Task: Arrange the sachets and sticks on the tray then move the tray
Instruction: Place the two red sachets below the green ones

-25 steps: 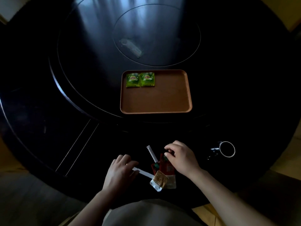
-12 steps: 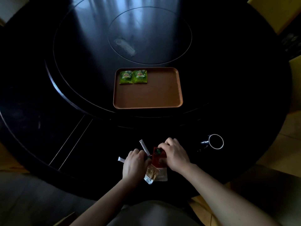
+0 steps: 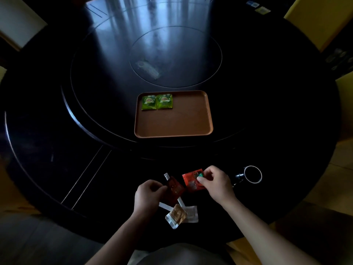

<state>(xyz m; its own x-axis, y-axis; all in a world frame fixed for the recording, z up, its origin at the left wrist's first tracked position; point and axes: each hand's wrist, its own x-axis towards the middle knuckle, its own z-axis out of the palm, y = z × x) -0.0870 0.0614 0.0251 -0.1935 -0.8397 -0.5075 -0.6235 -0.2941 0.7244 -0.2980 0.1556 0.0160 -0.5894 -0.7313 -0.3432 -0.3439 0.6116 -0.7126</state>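
A brown tray [image 3: 183,123] lies mid-table with two green sachets [image 3: 157,102] side by side in its far left corner. Near the table's front edge my left hand [image 3: 148,196] pinches a dark red sachet [image 3: 174,189]. My right hand [image 3: 214,181] holds a brighter red sachet [image 3: 192,181] by its right edge, lifted slightly. A white stick [image 3: 166,176] pokes out behind the dark sachet. Below the hands lie another white stick [image 3: 165,206], a tan sachet [image 3: 177,216] and a white sachet [image 3: 192,214].
A small cup [image 3: 252,174] with a white rim and a dark handle stands right of my right hand. The round black table [image 3: 57,131] has a raised inner turntable that bears the tray. Yellowish chairs [image 3: 315,18] stand at the far right.
The two red sachets were together under my hands; now they are pulled apart, one in each hand. My right hand moved right and up; my left hand took hold of the dark one.
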